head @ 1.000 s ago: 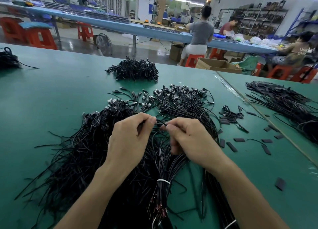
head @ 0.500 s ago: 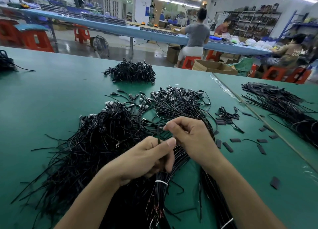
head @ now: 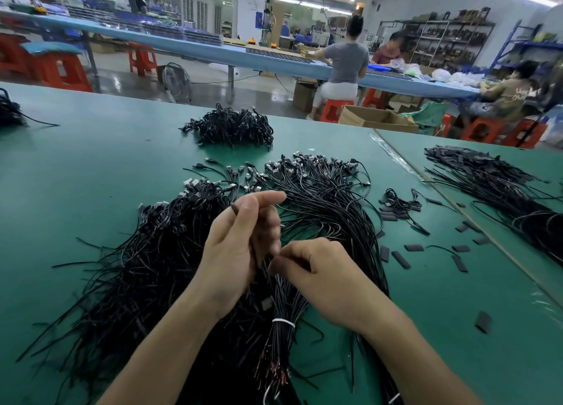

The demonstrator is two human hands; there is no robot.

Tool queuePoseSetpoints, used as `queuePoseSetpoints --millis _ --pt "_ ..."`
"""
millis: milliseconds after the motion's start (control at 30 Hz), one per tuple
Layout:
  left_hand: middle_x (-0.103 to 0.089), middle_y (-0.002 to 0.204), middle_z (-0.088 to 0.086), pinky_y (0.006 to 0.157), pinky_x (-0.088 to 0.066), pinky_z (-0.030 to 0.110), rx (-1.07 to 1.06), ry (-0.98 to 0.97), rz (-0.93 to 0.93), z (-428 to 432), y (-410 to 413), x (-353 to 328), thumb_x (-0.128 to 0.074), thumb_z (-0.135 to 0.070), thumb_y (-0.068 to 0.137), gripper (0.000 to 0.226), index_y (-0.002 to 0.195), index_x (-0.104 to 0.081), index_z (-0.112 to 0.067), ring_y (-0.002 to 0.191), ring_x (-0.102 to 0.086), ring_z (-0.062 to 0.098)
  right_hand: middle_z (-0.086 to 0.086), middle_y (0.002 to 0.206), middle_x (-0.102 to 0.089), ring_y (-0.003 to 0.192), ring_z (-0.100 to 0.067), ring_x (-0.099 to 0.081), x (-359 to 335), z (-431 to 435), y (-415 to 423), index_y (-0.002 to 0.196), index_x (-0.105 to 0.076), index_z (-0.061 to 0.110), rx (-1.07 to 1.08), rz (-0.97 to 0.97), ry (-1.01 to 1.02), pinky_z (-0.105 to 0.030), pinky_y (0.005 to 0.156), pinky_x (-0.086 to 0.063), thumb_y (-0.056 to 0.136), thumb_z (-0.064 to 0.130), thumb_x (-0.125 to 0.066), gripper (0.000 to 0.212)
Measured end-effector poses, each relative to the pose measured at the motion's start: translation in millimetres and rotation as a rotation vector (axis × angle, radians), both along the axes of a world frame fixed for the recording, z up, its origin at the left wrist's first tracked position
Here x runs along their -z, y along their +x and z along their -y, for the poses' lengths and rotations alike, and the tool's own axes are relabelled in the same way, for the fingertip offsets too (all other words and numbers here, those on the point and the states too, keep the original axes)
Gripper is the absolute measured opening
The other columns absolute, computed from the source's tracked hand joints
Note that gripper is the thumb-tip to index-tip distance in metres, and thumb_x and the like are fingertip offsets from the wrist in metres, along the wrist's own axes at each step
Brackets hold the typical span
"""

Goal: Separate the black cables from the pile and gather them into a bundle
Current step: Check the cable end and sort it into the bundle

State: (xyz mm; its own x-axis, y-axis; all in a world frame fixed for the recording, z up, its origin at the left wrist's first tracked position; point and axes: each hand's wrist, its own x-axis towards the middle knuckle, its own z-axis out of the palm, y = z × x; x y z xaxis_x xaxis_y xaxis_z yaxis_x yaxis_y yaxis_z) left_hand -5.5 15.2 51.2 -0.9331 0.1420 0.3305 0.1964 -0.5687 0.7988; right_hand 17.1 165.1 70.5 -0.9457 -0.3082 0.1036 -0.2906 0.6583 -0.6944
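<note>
One tied bundle [head: 283, 322] done at the table [head: 91, 161] front edge; loose pile [head: 152, 252] mostly unsorted. Left hand [head: 237, 246] and right hand [head: 320, 273] pinch one cable [head: 234, 208]

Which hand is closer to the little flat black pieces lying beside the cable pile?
Right. The right hand is just left of the flat black pieces, over the cable pile. The left hand is farther left, beyond the right hand.

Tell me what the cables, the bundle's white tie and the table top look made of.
Black cables: plastic-jacketed wire, faintly glossy, flexing in loops; plug ends glint like metal. White tie: thin band, probably plastic; too small to be sure. Table top: matte green sheet, likely rubber or vinyl.
</note>
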Motion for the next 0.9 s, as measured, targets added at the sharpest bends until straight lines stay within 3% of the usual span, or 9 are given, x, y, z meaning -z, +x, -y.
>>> queuePoseSetpoints --millis 133,233,333,433,600,667,767,900 --pt "-0.073 0.09 0.004 0.073 -0.058 0.028 -0.301 -0.25 -0.158 -5 -3 9 -0.043 -0.041 0.099 0.037 0.104 -0.068 -0.014 0.084 -0.071 0.019 0.007 0.06 -0.055 0.05 -0.009 -0.045 -6 2 11 0.087 -0.066 0.023 -0.018 -0.038 0.185 -0.031 0.054 -0.039 0.093 0.038 -0.052 0.022" --pt "-0.074 0.09 -0.005 0.072 -0.058 0.024 -0.431 -0.518 -0.256 -3 -3 15 -0.042 -0.044 0.101 0.033 0.1 -0.071 -0.029 0.084 -0.072 0.015 0.006 0.062 -0.054 0.053 -0.01 -0.047 -12 7 18 0.072 -0.056 0.025 -0.107 -0.039 0.24 -0.028 0.052 -0.037 0.093 0.039 -0.049 0.027" --pt "-0.071 0.066 -0.001 0.053 -0.051 0.018 -0.32 -0.628 -0.153 2 -2 12 -0.045 -0.055 0.097 0.05 0.073 -0.074 -0.023 0.057 -0.067 0.008 0.009 0.069 -0.059 0.063 -0.009 -0.055 -15 8 18 0.078 -0.062 0.023 -0.113 -0.062 0.16 -0.037 0.061 -0.048 0.094 0.04 -0.049 0.026" --pt "-0.056 0.043 0.003 0.033 -0.033 0.018 -0.2 -0.629 -0.068 7 0 5 -0.042 -0.065 0.093 0.064 0.055 -0.063 -0.018 0.03 -0.048 0.012 0.015 0.082 -0.065 0.079 -0.004 -0.061 -18 1 11 0.087 -0.071 0.028 -0.028 -0.148 0.012 -0.039 0.075 -0.053 0.093 0.041 -0.061 0.017" --pt "-0.042 0.038 -0.001 0.034 -0.025 0.015 0.079 -0.777 0.065 8 8 -3 -0.014 -0.082 0.086 0.085 0.048 -0.057 -0.019 0.031 -0.032 0.011 0.015 0.069 -0.062 0.059 -0.002 -0.054 -24 -5 -5 0.076 -0.072 0.028 0.037 -0.283 -0.16 -0.018 0.057 -0.043 0.082 0.037 -0.078 0.012" --pt "-0.036 0.04 -0.004 0.034 -0.022 0.016 0.214 -0.648 0.096 11 10 -9 -0.018 -0.076 0.093 0.079 0.05 -0.053 -0.02 0.033 -0.027 0.01 0.012 0.061 -0.063 0.054 -0.001 -0.05 -25 -7 -11 0.072 -0.073 0.026 0.054 -0.263 -0.306 -0.018 0.054 -0.042 0.081 0.04 -0.078 0.017" --pt "-0.033 0.044 -0.008 0.036 -0.022 0.016 0.4 -0.298 0.076 19 12 -17 -0.035 -0.054 0.099 0.059 0.057 -0.054 -0.018 0.032 -0.025 0.005 0.002 0.055 -0.06 0.053 -0.014 -0.045 -19 -7 -14 0.077 -0.075 0.024 0.098 -0.12 -0.495 -0.031 0.052 -0.036 0.081 0.047 -0.068 0.024" --pt "-0.053 0.055 -0.004 0.043 -0.042 0.018 0.349 0.106 0.12 16 8 -21 -0.041 -0.045 0.1 0.05 0.073 -0.07 -0.015 0.042 -0.049 0.006 0.014 0.053 -0.052 0.051 -0.008 -0.038 -5 1 -6 0.079 -0.072 0.034 0.002 -0.002 -0.282 -0.028 0.048 -0.032 0.096 0.036 -0.061 0.02"
